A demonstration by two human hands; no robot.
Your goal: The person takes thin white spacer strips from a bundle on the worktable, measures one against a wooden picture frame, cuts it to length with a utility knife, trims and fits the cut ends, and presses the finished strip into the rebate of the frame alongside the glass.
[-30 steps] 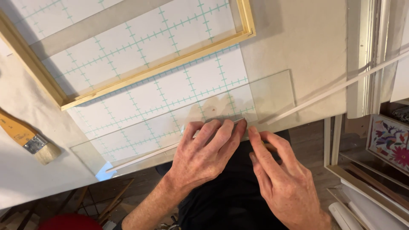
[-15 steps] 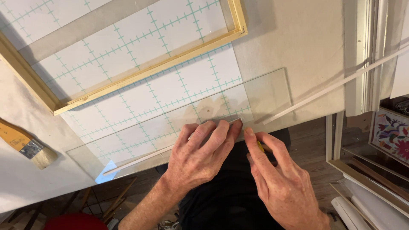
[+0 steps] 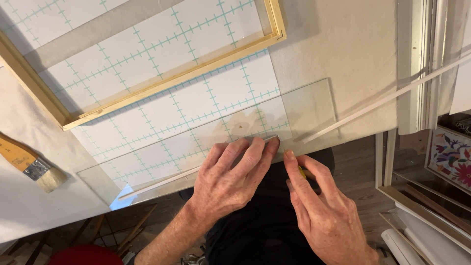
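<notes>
My left hand (image 3: 230, 179) lies flat, pinning the glass (image 3: 216, 142) at the table's (image 3: 338, 64) near edge. My right hand (image 3: 319, 206) pinches a yellow tool (image 3: 302, 172) beside it. I should press evenly, keeping fingers off the sharp rim.

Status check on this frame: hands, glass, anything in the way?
Left hand flat on glass sheet at table edge. Right hand beside it, yellow tool barely visible underneath. Nothing in the way; brush off left.
</notes>
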